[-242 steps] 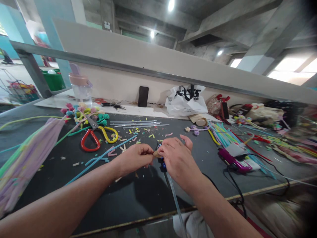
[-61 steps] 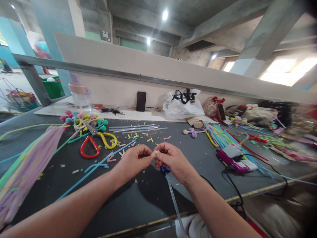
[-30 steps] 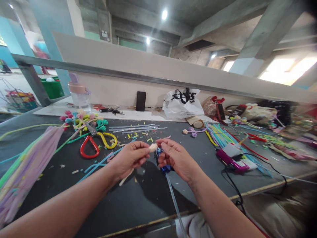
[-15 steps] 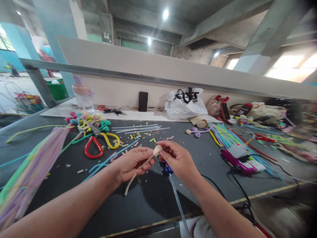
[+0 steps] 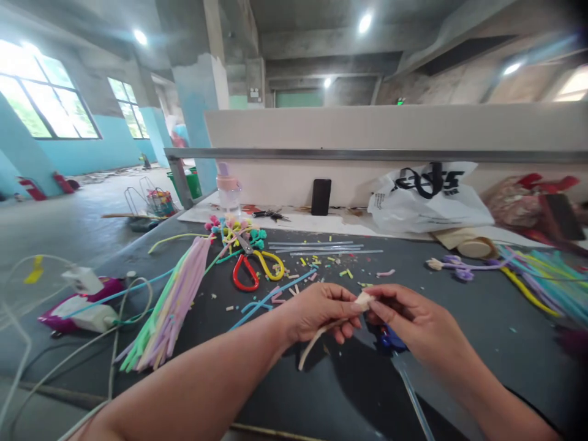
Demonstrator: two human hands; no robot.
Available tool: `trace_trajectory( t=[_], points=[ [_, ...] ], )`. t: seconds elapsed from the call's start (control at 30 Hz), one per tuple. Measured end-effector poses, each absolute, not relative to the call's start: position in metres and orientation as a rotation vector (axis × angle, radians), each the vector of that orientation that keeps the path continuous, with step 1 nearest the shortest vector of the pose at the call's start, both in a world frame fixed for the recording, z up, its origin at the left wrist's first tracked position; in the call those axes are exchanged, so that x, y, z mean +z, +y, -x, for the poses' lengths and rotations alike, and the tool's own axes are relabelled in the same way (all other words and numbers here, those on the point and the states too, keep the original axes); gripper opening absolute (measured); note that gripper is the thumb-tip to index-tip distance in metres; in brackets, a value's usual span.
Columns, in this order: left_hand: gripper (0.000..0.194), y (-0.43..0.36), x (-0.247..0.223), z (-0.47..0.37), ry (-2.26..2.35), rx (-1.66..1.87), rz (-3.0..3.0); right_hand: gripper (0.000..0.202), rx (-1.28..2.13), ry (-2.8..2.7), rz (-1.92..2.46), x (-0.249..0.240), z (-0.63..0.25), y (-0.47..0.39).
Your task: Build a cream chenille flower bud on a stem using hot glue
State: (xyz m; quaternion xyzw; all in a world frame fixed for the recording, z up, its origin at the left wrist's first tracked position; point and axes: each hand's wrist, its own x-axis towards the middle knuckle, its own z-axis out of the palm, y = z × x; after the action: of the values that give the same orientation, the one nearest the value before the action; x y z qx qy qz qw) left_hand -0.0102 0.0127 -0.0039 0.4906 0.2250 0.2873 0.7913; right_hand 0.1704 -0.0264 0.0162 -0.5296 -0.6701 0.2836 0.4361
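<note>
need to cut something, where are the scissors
In the head view, left of centre, the scissors lie just right of the pastel bundle, beyond the left hand.

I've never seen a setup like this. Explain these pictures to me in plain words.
There is no machine here: these are a person's own bare hands. Every picture comes from one camera worn on the head, looking forward and down.

The left hand and right hand meet at a small cream piece, pinched in their fingertips. A thin cream stem hangs from the left hand.

On the dark table lie red-and-yellow-handled scissors, a bundle of pastel fuzzy stems, clear rods and small scraps. A blue tool, partly hidden, sits by the right hand. Farther back are a bottle, a black phone and a white plastic bag.
</note>
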Motion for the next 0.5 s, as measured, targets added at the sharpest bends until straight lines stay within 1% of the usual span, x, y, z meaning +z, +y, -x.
trace_trajectory(
  t=[0.3, 0.5],
  points=[
    [0.023, 0.0144, -0.0064, 0.0107, 0.416, 0.625, -1.030, 0.035, 0.660, -1.720, 1.330, 0.0156, -0.1673, -0.0264],
    [0.025, 0.0115, -0.0009, 0.0105, 0.451, 0.632, -1.051, 0.033, 0.669, -1.745, 1.364, 0.0122, -0.1711, -0.0244]
  ],
)
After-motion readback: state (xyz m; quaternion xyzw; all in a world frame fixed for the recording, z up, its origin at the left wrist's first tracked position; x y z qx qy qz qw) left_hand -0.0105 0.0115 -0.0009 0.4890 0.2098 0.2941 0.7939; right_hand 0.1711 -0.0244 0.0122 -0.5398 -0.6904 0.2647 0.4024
